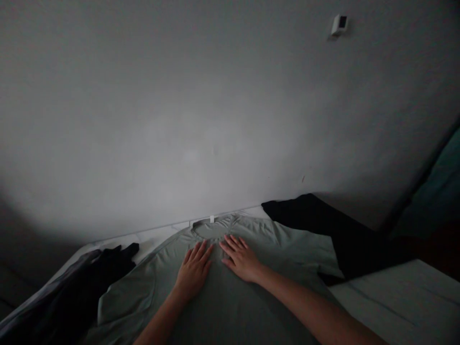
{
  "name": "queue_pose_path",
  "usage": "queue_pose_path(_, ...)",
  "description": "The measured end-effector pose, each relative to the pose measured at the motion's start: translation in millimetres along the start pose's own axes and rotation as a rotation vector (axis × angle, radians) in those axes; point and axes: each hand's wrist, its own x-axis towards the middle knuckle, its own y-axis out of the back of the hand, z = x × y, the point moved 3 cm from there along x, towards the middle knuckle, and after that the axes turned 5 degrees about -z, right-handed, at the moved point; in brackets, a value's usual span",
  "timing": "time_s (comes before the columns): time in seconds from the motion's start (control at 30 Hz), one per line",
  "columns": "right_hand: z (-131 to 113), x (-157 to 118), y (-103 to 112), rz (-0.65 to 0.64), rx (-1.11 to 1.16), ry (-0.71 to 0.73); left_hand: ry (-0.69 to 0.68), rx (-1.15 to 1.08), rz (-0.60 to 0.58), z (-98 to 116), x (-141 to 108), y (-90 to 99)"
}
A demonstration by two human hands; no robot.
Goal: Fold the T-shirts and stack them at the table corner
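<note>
A grey-green T-shirt (pixel 223 297) lies spread out in front of me, its neckline with a small white tag at the far side. My left hand (pixel 194 268) rests flat on the upper chest, just below the collar, fingers stretched out. Beside it, my right hand (pixel 240 258) lies flat on the cloth with its fingertips at the collar's lower edge. Neither hand grips anything. Both sleeves reach out to the sides, and some creases run across the shoulders. The lower part of the shirt runs out of view beneath my arms.
Dark clothing (pixel 82 282) lies to the left, and a black garment (pixel 323 225) lies to the right, partly under the sleeve. A pale marbled surface (pixel 402 297) bears them. Behind stands a grey wall (pixel 208 120) with a small white device (pixel 339 25).
</note>
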Motion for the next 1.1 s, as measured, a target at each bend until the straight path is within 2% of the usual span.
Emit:
queue_pose_path(0.23, 64.3, -35.8, 31.1, -0.027, -0.114, -0.258, 0.319, 0.127, -0.076, -74.1, -48.6, 26.7)
queue_pose_path(0.33, 74.2, -44.4, 37.6, 0.000, -0.149, -0.400, 0.462, 0.220, -0.086, -86.8, -62.7, 37.6)
queue_pose_path(0.4, 63.7, -44.0, 36.9, 0.037, -0.153, -0.486, 0.546, 0.297, -0.059, -75.2, -64.2, 43.4)
queue_pose_path(0.47, 35.9, -37.6, 29.6, 0.066, -0.109, -0.459, 0.537, 0.295, -0.020, -45.4, -58.1, 44.0)
queue_pose_path(0.57, -24.5, -22.8, 9.1, 0.049, -0.016, -0.231, 0.337, 0.115, -0.006, 15.0, -41.7, 33.7)
queue_pose_path(0.63, -57.0, -16.0, -3.2, 0.037, 0.008, -0.124, 0.241, 0.028, -0.017, 44.4, -34.4, 25.6)
queue_pose_path(0.67, -66.7, -14.4, -7.0, 0.040, 0.013, -0.099, 0.226, 0.010, -0.013, 51.7, -33.1, 23.0)
queue_pose_path(0.73, -71.4, -14.9, -8.5, 0.053, 0.021, -0.081, 0.253, 0.004, 0.011, 50.4, -35.5, 21.4)
queue_pose_path(0.8, -59.2, -19.8, -3.3, 0.059, 0.021, -0.098, 0.310, 0.007, 0.031, 33.0, -43.1, 23.1)
queue_pose_path(0.97, -0.7, -42.7, 17.4, 0.050, 0.000, -0.214, 0.437, 0.070, 0.013, -25.7, -68.5, 27.6)
queue_pose_path(1.1, 43.4, -67.4, 27.7, 0.050, -0.089, -0.343, 0.457, 0.075, -0.005, -50.7, -80.8, 27.6)
